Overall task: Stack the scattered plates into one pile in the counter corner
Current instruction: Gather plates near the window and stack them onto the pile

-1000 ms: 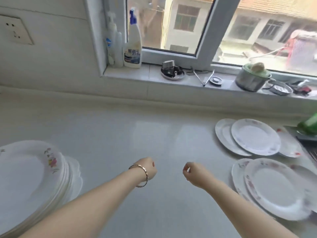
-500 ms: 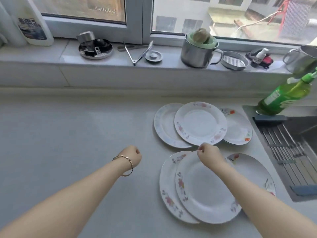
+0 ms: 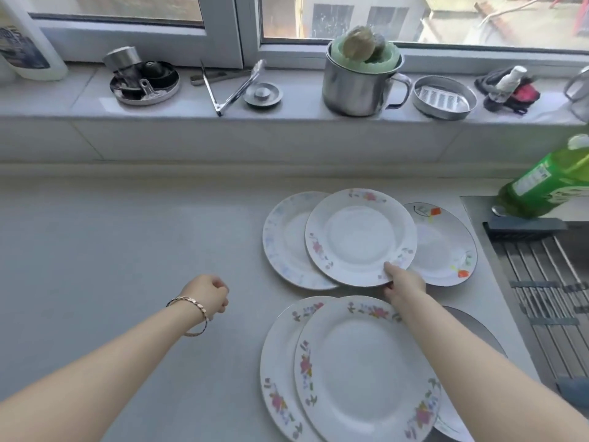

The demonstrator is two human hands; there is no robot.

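Now my right hand (image 3: pixel 404 284) pinches the near rim of the round, glossy floral plate (image 3: pixel 360 237), thumb on top, arm stretched forward. It overlaps a blue-rimmed plate (image 3: pixel 282 247) on the smooth grey counter (image 3: pixel 127 250). My left hand (image 3: pixel 208 293) hovers curled into an empty fist.

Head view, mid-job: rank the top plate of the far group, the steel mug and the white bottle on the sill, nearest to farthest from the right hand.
From the right hand:
1. top plate: the hand pinches its near rim.
2. steel mug: on the sill, straight behind the plates.
3. white bottle: at the far left end of the sill.
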